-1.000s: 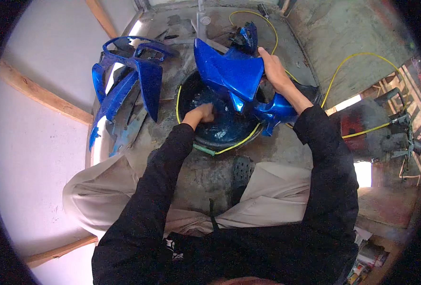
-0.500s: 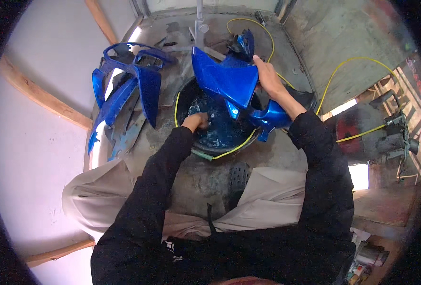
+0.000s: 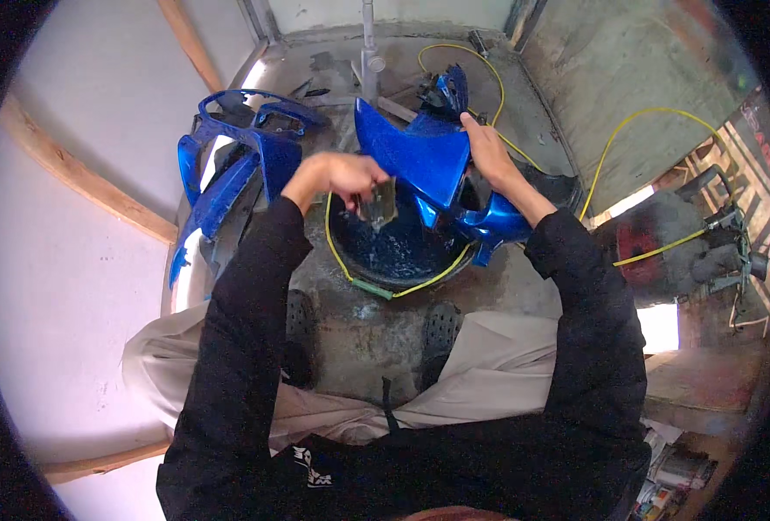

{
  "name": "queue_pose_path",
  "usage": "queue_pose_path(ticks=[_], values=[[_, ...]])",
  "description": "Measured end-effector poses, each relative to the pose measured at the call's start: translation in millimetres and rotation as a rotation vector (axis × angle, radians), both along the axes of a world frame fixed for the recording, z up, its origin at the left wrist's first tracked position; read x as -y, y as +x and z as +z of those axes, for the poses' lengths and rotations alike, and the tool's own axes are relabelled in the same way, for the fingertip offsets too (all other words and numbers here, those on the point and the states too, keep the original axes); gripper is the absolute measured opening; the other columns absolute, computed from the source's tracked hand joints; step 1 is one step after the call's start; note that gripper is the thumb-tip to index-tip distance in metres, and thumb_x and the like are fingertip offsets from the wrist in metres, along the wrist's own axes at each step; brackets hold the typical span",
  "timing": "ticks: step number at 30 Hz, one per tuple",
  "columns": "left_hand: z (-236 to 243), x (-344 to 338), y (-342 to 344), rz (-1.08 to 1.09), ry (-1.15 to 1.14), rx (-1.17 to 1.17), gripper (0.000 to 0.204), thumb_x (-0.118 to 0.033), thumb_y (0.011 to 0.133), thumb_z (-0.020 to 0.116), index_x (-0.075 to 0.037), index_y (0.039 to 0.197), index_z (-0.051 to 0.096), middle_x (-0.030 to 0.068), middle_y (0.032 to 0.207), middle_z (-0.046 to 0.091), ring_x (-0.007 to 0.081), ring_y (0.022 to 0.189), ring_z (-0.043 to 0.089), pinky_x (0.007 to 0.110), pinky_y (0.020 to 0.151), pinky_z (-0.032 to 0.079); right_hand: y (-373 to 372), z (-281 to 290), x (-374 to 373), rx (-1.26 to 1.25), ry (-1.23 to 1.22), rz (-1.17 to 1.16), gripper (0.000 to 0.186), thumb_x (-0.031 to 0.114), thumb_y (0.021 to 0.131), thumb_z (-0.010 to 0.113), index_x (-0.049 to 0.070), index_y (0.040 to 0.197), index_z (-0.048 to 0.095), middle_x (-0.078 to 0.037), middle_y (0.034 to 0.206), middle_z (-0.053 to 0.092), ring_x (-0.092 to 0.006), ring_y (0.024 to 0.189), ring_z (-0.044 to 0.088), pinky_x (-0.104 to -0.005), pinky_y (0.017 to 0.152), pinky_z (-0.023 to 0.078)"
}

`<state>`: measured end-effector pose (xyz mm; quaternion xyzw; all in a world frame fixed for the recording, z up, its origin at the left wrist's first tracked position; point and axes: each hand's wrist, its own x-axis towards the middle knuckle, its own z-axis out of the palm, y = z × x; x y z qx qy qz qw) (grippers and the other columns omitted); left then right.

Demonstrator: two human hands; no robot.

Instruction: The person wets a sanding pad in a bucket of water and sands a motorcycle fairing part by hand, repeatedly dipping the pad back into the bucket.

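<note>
My left hand (image 3: 337, 174) is lifted above a dark round basin (image 3: 393, 252) and holds a small wet dark sheet (image 3: 378, 201) that drips. My right hand (image 3: 489, 152) grips the upper edge of a glossy blue motorcycle body panel (image 3: 419, 156), which stands tilted over the basin's right side. Blue-tinted water fills the basin, and a yellow hose (image 3: 419, 282) runs around its rim.
More blue body panels (image 3: 246, 161) lie on the wet concrete floor to the left. A grey pipe (image 3: 369, 35) stands at the back. Yellow hose (image 3: 637, 126) loops to the right toward dark machinery (image 3: 706, 243). My sandalled feet (image 3: 437, 326) rest below the basin.
My left hand has come up out of the basin water, bringing the wet sheet with it. The blue panel has stayed held by my right hand, shifting slightly.
</note>
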<state>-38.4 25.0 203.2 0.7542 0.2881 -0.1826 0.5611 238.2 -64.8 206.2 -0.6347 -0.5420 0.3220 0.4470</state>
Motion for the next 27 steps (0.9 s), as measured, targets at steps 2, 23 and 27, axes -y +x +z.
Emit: queue_pose_path(ticks=[2,23,27], values=[[37.9,-2.3,8.1,-0.016,0.072,0.075,0.015,0.0,0.082,0.061,-0.006,0.095,0.065,0.0012,0.087,0.067,0.0124,0.072,0.063,0.031,0.056,0.055,-3.3,7.7,5.9,-0.026,-0.008,-0.003,0.066,0.051,0.106,0.04,-0.001,0.07,0.059,-0.008,0.065,0.059,-0.0211,0.062,0.06,-0.0397,0.061,0.048],[104.9,-18.3,64.3,0.121,0.732,0.34,0.041,0.005,0.078,0.049,-0.001,0.112,0.071,0.0133,0.084,0.074,0.0226,0.064,0.071,0.037,0.061,0.058,0.8,-3.6,-0.4,0.057,0.049,-0.05,0.069,0.05,0.106,0.039,-0.009,0.072,0.054,-0.016,0.064,0.057,-0.0261,0.066,0.058,-0.0449,0.067,0.043],[92.9,-36.3,51.8,0.213,0.85,0.321,0.047,0.004,0.075,0.05,-0.005,0.115,0.072,0.0172,0.089,0.075,0.0251,0.066,0.072,0.039,0.065,0.058,-4.5,6.7,6.9,0.045,0.03,-0.029,0.069,0.05,0.106,0.039,-0.006,0.069,0.055,-0.013,0.062,0.057,-0.0231,0.062,0.057,-0.0434,0.064,0.044]])
